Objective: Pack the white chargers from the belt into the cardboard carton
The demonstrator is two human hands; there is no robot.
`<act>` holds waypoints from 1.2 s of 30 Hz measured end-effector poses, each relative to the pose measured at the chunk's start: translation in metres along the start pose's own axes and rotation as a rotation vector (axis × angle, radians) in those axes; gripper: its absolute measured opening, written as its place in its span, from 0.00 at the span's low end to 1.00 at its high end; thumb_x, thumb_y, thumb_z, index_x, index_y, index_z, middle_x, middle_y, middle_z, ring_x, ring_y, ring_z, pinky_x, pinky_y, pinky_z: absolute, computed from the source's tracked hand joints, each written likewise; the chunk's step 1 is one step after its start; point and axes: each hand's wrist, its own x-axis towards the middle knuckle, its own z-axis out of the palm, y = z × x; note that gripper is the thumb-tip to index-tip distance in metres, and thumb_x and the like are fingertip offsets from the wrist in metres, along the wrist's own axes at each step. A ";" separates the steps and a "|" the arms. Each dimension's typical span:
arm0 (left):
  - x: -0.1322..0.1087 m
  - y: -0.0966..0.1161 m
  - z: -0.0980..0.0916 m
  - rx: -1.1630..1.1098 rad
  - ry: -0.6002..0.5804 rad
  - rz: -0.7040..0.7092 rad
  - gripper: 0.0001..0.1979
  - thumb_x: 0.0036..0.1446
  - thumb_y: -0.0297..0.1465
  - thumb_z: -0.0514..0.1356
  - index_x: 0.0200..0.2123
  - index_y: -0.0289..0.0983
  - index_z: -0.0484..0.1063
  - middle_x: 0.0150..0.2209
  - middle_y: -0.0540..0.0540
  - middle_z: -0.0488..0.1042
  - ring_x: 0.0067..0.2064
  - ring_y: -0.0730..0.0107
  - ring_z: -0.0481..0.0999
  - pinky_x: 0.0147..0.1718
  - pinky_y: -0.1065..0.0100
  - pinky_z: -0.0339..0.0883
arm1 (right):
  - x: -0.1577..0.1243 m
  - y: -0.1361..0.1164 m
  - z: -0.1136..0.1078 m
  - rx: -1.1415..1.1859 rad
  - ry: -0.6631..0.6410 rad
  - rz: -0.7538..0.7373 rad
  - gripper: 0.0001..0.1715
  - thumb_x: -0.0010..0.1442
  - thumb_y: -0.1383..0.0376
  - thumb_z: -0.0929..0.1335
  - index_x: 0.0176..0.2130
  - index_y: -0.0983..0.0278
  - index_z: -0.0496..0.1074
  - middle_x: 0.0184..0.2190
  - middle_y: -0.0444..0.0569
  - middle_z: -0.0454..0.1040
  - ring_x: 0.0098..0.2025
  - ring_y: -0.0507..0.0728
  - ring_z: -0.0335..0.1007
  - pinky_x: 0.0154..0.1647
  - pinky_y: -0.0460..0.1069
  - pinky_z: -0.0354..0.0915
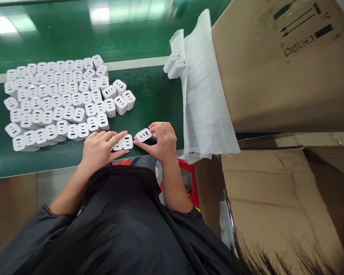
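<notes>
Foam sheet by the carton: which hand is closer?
Right. The right hand, holding a charger, is just left of the foam sheet; the left hand is farther left, resting on two chargers.

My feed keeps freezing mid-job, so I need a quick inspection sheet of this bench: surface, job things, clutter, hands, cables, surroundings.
Surface: green table, glossy, with a pale stripe across it.
Job's things: held charger, ports showing; pair of chargers at the front edge.
Clutter: rows of chargers packed ports up; two loose chargers at the edge of the foam sheet.
Hands: left hand, fingers flat on the pair; right hand, fingers pinching the held charger.
Cables: nothing seen.
Surroundings: cardboard box on the right, second carton below it, red stool under the person.
</notes>
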 end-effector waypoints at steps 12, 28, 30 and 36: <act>-0.001 0.000 0.000 -0.016 0.016 -0.006 0.26 0.61 0.51 0.57 0.56 0.46 0.73 0.41 0.44 0.80 0.38 0.63 0.76 0.35 0.63 0.57 | 0.000 -0.001 -0.006 0.075 -0.048 0.028 0.29 0.55 0.40 0.70 0.37 0.61 0.66 0.39 0.54 0.73 0.43 0.63 0.68 0.45 0.57 0.65; 0.000 0.001 -0.002 -0.008 0.030 0.002 0.24 0.61 0.49 0.58 0.55 0.45 0.73 0.40 0.45 0.80 0.37 0.63 0.77 0.36 0.63 0.60 | -0.010 0.015 -0.038 0.218 -0.060 0.119 0.18 0.65 0.57 0.66 0.53 0.57 0.72 0.48 0.52 0.71 0.49 0.60 0.69 0.50 0.56 0.69; 0.000 0.000 -0.002 0.003 0.052 0.017 0.23 0.61 0.49 0.58 0.55 0.45 0.74 0.40 0.46 0.80 0.37 0.64 0.77 0.36 0.63 0.60 | -0.006 0.021 -0.038 0.247 -0.110 0.144 0.18 0.65 0.59 0.66 0.54 0.57 0.72 0.46 0.50 0.73 0.47 0.59 0.71 0.48 0.55 0.70; 0.000 0.000 -0.004 -0.002 0.060 0.011 0.22 0.61 0.48 0.59 0.55 0.45 0.74 0.39 0.46 0.81 0.36 0.64 0.78 0.35 0.63 0.61 | 0.023 0.037 -0.033 0.221 -0.138 0.199 0.27 0.61 0.60 0.68 0.60 0.59 0.66 0.47 0.51 0.75 0.46 0.59 0.72 0.42 0.54 0.72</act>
